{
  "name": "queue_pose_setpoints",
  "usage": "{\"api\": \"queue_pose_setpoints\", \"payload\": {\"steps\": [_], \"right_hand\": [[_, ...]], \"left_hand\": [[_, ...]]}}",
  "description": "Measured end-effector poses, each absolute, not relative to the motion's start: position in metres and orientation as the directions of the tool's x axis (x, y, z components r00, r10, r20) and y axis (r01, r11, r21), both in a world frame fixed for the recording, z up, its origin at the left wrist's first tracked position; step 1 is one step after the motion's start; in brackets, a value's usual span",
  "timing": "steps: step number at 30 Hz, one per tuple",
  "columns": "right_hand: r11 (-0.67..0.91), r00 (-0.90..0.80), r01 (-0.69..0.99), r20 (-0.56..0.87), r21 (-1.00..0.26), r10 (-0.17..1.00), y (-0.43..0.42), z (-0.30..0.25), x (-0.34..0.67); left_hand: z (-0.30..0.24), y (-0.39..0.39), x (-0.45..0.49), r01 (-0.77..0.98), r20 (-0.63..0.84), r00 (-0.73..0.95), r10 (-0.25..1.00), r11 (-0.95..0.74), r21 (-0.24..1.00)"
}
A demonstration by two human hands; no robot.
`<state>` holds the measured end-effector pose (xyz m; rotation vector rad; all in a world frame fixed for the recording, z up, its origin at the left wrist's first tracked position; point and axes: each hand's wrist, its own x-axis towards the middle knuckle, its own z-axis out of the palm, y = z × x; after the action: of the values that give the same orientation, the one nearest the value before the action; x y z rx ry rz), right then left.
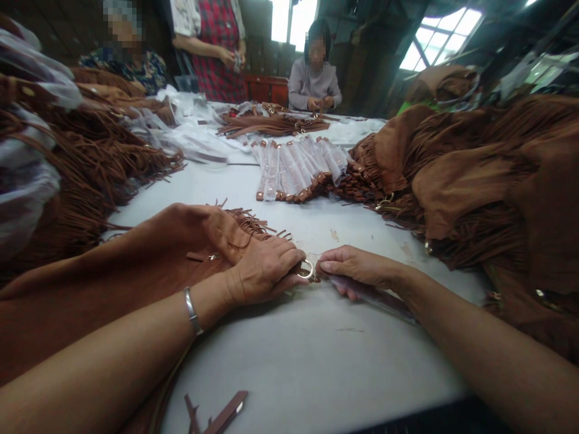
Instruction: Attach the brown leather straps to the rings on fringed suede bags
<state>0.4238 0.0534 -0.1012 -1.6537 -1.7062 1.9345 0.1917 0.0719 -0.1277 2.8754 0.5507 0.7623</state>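
A brown fringed bag point(149, 259) lies on the white table point(307, 349), spreading out under my left forearm. My left hand point(271, 265) is closed on a metal ring point(308, 269) at the bag's edge, thumb and fingers pinching its left side. Just right of the ring, my right hand point(350, 268) grips the end of a brown strap point(375, 296) wrapped in clear plastic. The strap's tip meets the ring, but whether it passes through cannot be made out. A small zipper pull point(211, 258) shows on the bag.
Several plastic-wrapped straps point(294, 169) lie in a row ahead. Brown fringed bags are heaped at right point(488, 175) and left point(104, 138). Loose leather strips point(226, 413) lie near the front edge. Three people are across the table, one in a checked apron point(219, 48).
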Motion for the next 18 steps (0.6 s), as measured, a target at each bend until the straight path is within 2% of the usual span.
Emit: {"api": "queue_pose_setpoints", "payload": {"steps": [3,6,18], "right_hand": [[-0.273,-0.482,0.513,-0.536,-0.814,0.693,0.055,-0.099,0.425],[-0.246,-0.488,0.432,-0.455,-0.867,0.745,0.06,-0.099,0.422],[-0.211,-0.532,0.322,-0.36,-0.923,0.767,0.071,-0.107,0.409]], "left_hand": [[-0.128,0.072,0.192,0.316,0.455,0.805,0.381,-0.924,0.216],[-0.128,0.072,0.193,0.299,0.454,0.808,0.374,-0.926,0.23],[-0.129,0.074,0.192,0.288,0.468,0.784,0.409,-0.906,0.311]]}}
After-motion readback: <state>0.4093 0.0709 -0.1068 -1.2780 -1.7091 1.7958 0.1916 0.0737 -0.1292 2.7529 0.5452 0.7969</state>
